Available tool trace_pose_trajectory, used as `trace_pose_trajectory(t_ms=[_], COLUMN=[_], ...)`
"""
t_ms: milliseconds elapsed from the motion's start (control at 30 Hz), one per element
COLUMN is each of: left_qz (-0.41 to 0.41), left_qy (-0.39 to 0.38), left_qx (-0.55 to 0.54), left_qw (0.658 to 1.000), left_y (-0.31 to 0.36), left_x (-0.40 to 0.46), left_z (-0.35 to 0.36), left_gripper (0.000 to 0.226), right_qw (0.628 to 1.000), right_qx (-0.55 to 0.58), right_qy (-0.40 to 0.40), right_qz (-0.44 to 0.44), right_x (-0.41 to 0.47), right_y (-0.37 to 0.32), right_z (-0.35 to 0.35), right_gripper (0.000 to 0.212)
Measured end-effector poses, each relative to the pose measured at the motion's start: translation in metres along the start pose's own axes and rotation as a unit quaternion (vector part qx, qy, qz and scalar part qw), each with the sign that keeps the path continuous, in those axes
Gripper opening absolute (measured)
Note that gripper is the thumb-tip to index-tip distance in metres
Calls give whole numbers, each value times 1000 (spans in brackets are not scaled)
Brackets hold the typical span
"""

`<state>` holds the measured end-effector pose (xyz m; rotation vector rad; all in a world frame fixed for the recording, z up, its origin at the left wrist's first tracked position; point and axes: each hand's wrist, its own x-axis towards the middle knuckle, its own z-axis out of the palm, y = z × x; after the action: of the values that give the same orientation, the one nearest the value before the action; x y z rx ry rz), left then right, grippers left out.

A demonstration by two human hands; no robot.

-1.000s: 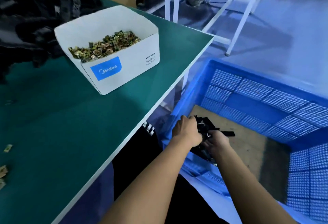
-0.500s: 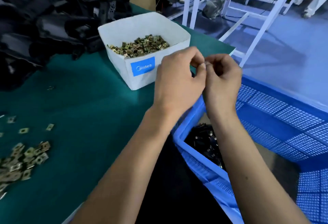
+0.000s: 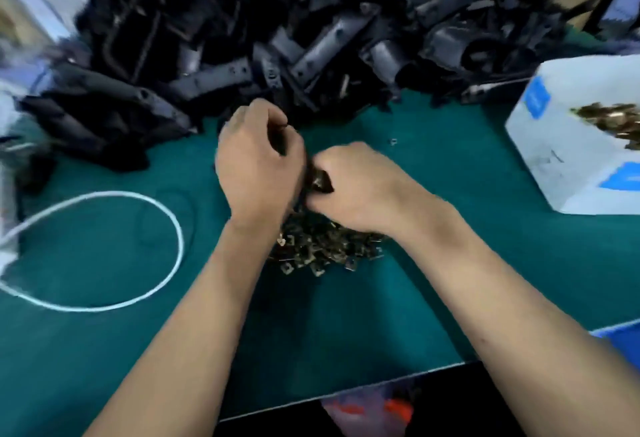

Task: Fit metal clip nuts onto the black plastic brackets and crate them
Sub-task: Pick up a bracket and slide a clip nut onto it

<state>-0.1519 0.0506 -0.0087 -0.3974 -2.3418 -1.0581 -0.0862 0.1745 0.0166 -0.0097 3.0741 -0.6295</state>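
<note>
My left hand (image 3: 256,159) and my right hand (image 3: 356,183) meet over a loose heap of brass clip nuts (image 3: 322,246) on the green table (image 3: 433,159). A clip nut (image 3: 320,182) is pinched in my right hand, right against the left hand. The left hand's fingers curl round a dark piece that looks like a black plastic bracket (image 3: 282,140), mostly hidden. A big pile of black brackets (image 3: 311,38) fills the back of the table, just beyond my hands. The view is blurred.
A white box (image 3: 571,159) holding more clip nuts (image 3: 616,121) stands at the right. A white cord loop (image 3: 138,201) lies on the left. A corner of the blue crate (image 3: 620,336) shows at the right past the table's front edge.
My hands left the crate, rose together past the white box and came down over the clip nut heap. The view swung left from the crate to the table.
</note>
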Motion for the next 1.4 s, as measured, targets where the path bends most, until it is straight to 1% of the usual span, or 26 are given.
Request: trace_pose_trajectory(t_ms=[67,100,133,167,233,300,367,467,533,600,667,733,767,800,867,900,933,967,1000,1067,1100,1133,1200,1233,1333,1400], left_qz=[-25,-47,-79,-115,-162,-158,-163,-189,-196,-197,-207,-244,-267,-285,-325,-350,-369,-376,-370,-354,-352,-360,-379,-377,-336,-325], left_qy=[4,-10,-32,-63,-110,-120,-92,-5,52,73,66,49,31,3,-64,-86,-90,-81,-74,-71,-65,-54,-40,-48,-96,-100], left_qx=[93,122,134,127,93,63,24,-39,-100,-200,-319,-427,-479,-526,-587,-600,-606,-608,-606,-589,-586,-590,-612,-609,-531,-495], left_qw=[995,991,987,983,976,978,982,981,974,957,922,869,836,801,739,715,699,695,700,723,727,720,693,696,772,799], left_y=[-38,-50,-63,-70,-81,-87,-88,-85,-80,-74,-64,-60,-61,-62,-61,-60,-59,-58,-56,-52,-51,-52,-52,-52,-55,-54], left_x=[8,11,14,17,22,25,26,21,20,20,20,21,23,26,29,28,27,25,24,22,21,20,19,19,18,18], left_z=[-11,-13,-16,-16,-15,-14,-15,-17,-20,-22,-21,-19,-20,-23,-28,-29,-30,-29,-28,-28,-27,-26,-24,-23,-21,-22], left_gripper=[25,32,41,48,57,57,54,45,41,44,59,73,70,56,24,14,15,24,32,38,40,41,35,35,56,63], right_qw=[995,993,993,993,992,988,986,984,980,973,960,947,940,928,884,860,840,827,817,799,791,783,763,749,726,725], right_qx=[-81,-91,-87,-77,-26,21,39,81,137,195,260,310,332,364,461,504,534,553,567,593,605,615,641,657,683,685], right_qy=[-43,-46,-46,-46,-74,-99,-91,-61,-50,-40,-21,14,33,48,71,84,96,104,106,101,97,93,85,81,77,76], right_qz=[-40,-52,-68,-81,-102,-117,-136,-145,-134,-119,-100,-86,-77,-63,-29,-15,-6,-2,-1,2,5,8,9,8,-5,-8], right_x=[15,20,25,29,35,38,37,35,34,34,33,33,34,34,35,36,36,36,36,36,36,36,35,35,34,33], right_y=[-20,-26,-31,-33,-34,-32,-27,-18,-11,-4,2,6,7,7,6,5,6,6,6,5,3,2,1,0,0,0], right_z=[15,19,23,25,28,32,35,35,34,34,36,39,40,41,43,43,43,43,43,44,44,45,46,46,45,44], right_gripper=[43,52,56,53,36,20,15,12,14,14,12,10,10,8,5,4,5,7,8,7,5,3,5,7,13,19])
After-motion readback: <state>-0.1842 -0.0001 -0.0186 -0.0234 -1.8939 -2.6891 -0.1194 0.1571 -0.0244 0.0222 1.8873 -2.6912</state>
